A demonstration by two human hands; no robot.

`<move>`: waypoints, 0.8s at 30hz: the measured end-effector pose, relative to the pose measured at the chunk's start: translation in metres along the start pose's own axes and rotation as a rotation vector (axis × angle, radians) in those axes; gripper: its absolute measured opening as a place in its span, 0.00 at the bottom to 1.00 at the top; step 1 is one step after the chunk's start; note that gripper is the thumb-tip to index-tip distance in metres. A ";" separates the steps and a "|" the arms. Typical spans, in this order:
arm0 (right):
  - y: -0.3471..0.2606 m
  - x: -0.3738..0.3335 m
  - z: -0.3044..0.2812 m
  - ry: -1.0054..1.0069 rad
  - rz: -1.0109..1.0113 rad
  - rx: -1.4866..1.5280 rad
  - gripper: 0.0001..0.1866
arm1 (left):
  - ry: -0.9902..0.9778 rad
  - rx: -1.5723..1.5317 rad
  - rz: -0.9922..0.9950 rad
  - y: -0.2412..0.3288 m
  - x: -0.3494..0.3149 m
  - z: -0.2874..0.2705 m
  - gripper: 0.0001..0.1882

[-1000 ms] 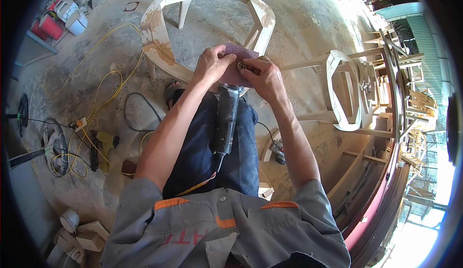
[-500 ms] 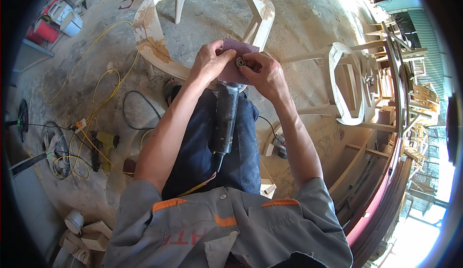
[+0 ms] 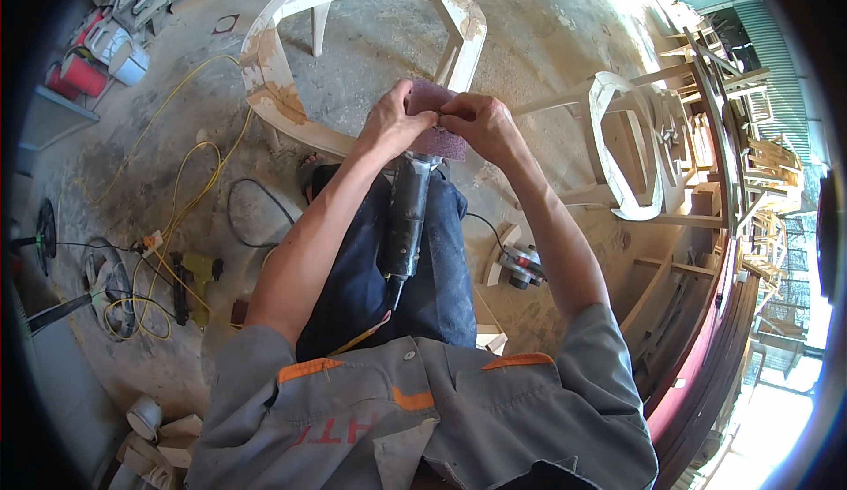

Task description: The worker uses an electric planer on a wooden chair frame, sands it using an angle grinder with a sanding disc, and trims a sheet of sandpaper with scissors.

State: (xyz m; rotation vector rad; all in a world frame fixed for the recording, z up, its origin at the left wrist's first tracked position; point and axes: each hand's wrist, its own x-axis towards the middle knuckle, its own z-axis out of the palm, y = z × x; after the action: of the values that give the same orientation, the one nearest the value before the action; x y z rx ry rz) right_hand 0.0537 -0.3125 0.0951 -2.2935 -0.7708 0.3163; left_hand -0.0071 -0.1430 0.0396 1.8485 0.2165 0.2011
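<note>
An angle grinder (image 3: 410,212) with a dark body lies between my thighs, its head away from me. A square of purplish sandpaper (image 3: 441,144) covers the head. My left hand (image 3: 390,127) is closed on the sheet's left edge, its thumb reaching across the face to the middle. My right hand (image 3: 485,127) is closed too, thumb and fingers pinched at the sheet's centre around a small round metal nut, now almost wholly hidden by the fingertips. A power cord (image 3: 362,340) runs from the grinder's rear toward my waist.
A rounded wooden frame (image 3: 273,71) with legs stands ahead; another pale frame (image 3: 604,150) is at right. Yellow hose (image 3: 176,199), a green-yellow nail gun (image 3: 203,269) and red and white buckets (image 3: 84,75) lie left. A second power tool (image 3: 522,267) rests right of my legs.
My fingers have closed in over the nut at the sandpaper's middle, hiding it; my left thumb has come up to it. The view has shifted slightly.
</note>
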 end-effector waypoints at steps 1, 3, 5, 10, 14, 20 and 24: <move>0.001 0.002 -0.002 -0.017 -0.034 0.023 0.14 | -0.024 0.002 -0.014 0.000 0.000 -0.001 0.25; 0.004 0.004 -0.006 -0.042 0.060 -0.040 0.14 | -0.156 -0.185 0.053 -0.005 -0.002 -0.005 0.30; 0.009 0.005 -0.011 -0.049 0.144 -0.095 0.18 | -0.108 -0.278 -0.062 -0.015 -0.007 -0.014 0.45; 0.017 0.013 -0.011 0.010 -0.042 -0.177 0.31 | -0.604 -0.115 -0.116 -0.033 -0.022 -0.024 0.58; 0.017 0.022 -0.015 -0.113 -0.078 -0.168 0.35 | -0.422 0.321 0.093 -0.030 -0.028 -0.013 0.54; 0.009 0.049 -0.034 -0.435 -0.200 -0.236 0.36 | -0.223 0.336 0.034 -0.031 -0.034 0.002 0.48; 0.008 0.073 -0.026 -0.552 -0.413 -0.345 0.35 | -0.148 0.263 0.078 -0.039 -0.032 0.007 0.43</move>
State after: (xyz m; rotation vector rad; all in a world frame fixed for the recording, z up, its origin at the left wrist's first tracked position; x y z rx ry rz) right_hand 0.1264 -0.2871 0.1078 -2.2962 -1.6580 0.6787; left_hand -0.0381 -0.1462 -0.0007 2.1257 0.0698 0.0917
